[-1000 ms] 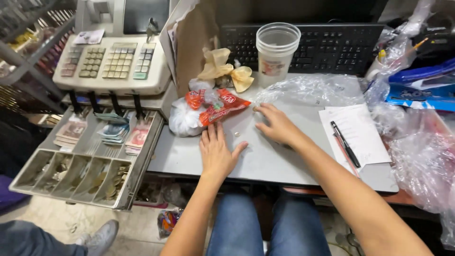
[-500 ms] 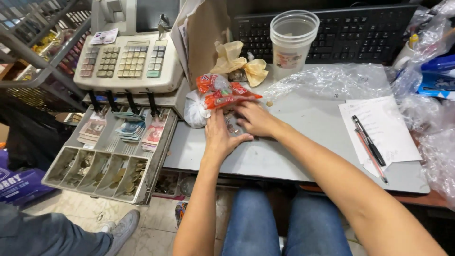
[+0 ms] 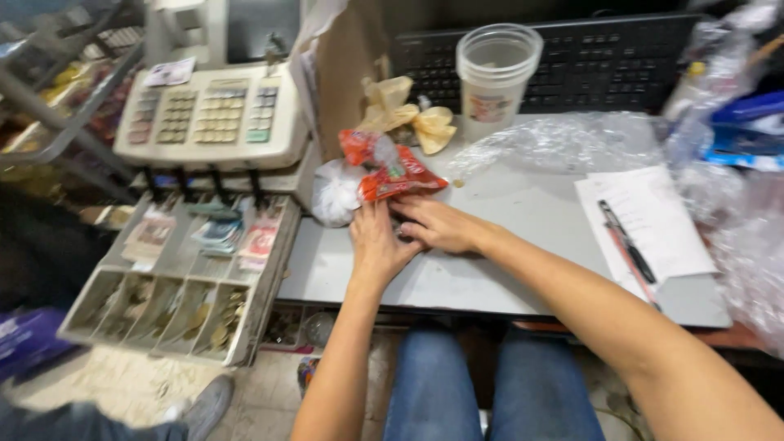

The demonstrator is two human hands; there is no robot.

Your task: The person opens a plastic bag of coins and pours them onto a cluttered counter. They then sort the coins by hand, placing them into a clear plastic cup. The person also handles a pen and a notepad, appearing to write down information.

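Both forearms reach forward over the grey counter (image 3: 506, 269). The left hand (image 3: 377, 245) lies palm down, fingers extended, touching the red snack packet (image 3: 392, 173). The right hand (image 3: 441, 224) lies beside it, fingers loosely curled at the packet's lower edge, gripping nothing visibly.
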